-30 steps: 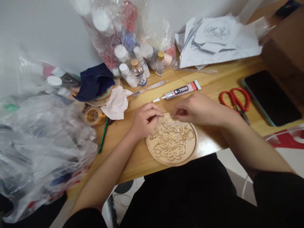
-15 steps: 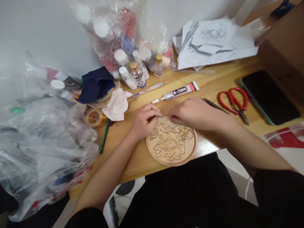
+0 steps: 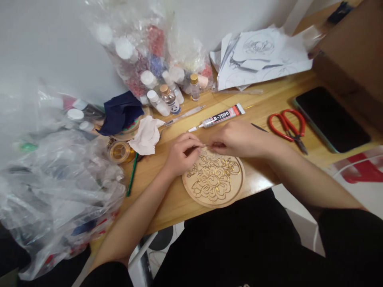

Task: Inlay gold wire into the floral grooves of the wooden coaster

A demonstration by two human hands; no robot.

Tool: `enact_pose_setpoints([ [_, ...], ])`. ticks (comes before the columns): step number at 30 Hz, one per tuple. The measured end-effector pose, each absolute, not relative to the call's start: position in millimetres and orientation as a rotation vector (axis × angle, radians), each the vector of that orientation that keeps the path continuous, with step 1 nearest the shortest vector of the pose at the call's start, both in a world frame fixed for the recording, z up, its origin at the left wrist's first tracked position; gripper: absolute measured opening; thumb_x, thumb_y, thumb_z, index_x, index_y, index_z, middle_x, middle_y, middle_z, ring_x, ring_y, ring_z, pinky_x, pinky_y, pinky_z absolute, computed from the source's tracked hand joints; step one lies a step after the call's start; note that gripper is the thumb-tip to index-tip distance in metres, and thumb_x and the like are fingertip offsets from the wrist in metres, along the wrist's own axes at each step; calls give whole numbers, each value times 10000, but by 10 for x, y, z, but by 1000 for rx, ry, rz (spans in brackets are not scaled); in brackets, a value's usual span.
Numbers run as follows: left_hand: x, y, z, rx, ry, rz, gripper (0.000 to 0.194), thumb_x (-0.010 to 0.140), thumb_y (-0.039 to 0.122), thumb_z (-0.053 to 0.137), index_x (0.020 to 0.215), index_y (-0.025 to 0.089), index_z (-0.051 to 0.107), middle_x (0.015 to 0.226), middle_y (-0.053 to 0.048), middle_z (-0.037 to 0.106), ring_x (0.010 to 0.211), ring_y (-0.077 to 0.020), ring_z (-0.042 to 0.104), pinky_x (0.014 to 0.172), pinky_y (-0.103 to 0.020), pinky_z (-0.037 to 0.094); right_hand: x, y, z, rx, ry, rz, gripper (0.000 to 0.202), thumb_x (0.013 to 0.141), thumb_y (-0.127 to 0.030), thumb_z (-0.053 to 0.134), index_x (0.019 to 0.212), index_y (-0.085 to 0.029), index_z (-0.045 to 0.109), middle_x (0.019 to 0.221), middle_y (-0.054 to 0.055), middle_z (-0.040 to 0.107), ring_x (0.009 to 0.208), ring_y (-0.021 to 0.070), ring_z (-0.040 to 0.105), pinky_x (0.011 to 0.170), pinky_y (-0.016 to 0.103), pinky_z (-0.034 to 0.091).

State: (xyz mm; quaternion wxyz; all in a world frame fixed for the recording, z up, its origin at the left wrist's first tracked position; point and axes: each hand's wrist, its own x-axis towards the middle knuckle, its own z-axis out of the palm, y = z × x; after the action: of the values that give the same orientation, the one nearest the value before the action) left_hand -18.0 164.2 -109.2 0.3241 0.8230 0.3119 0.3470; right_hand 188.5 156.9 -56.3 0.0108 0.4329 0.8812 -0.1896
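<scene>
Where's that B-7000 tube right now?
In the head view, the B-7000 tube lies on the wooden table just beyond the right hand, left of the red-handled pliers, its white tip pointing left.

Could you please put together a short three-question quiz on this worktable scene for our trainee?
1. True or false: the phone lies on the person's right of the red-handled pliers.
2. Which of these lies closest to the right hand: (a) the wire spool, (b) the B-7000 tube, (c) the crumpled tissue?
3. Fill in the blank: the largest design on the wooden disc is a ____.

Key: 1. True; 2. b; 3. flower.
</scene>
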Motion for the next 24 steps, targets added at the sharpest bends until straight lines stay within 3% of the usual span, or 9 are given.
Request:
enact_pose_setpoints([
  [4,-182,1641,-1103,2161,819,910,122,813,100,584,787,173,679,822,-35,659,780,-147,626,744,-295,516,1806,1484,-541,1346,2702,-314,221,896,-214,522,738,-152,663,666,50,649,536,118,413,520,294,151],
  [10,-188,1633,-1118,2150,830,906,120,814,94,575,784,153,674,835,-46,648,793,-155,617,748,-297,500,1667,1435,-451,1262,2601,-117,212,888,-120,508,724,-130,643,636,84,652,543,135,494,513,292,172],
  [16,-208,1634,-1150,2153,849,902,121,800,98,575,766,163,672,847,-42,637,800,-162,615,744,-301,500,1632,1561,-443,1181,2593,-83,259,933,-208,485,739,-133,640,632,91,652,578,156,542,524,287,175],
  [24,-216,1633,-1155,2129,858,891,90,809,129,608,763,169,675,866,-44,652,817,-167,627,760,-309,505,1552,1637,-275,1162,2470,-133,167,892,-173,529,798,-153,666,713,68,680,585,150,529,532,277,206],
])
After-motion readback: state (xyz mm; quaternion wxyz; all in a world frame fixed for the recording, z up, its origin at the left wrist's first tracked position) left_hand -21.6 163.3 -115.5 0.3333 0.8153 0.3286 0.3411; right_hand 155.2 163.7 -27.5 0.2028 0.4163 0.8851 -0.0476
